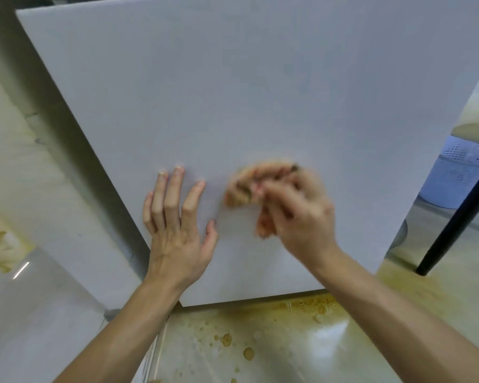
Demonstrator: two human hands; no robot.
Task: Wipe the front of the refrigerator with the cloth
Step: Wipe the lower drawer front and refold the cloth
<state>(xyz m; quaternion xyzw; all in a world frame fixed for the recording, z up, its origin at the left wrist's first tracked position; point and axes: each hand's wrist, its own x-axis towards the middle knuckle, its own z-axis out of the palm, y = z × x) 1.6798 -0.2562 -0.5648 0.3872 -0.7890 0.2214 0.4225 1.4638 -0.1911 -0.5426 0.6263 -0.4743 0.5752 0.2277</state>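
Note:
The refrigerator's flat white front [219,92] fills most of the view, seen from above. My right hand [296,214] presses a bunched orange-pink cloth [249,186] against the lower part of the door; both are blurred by motion. My left hand [177,219] lies flat on the door just left of the cloth, fingers spread, holding nothing.
A pale wall [25,167] runs along the fridge's left side. The tiled floor [260,341] below the door carries yellow-brown stains and drops. On the right stand a black table leg [459,214] and a pale blue perforated basket [454,172].

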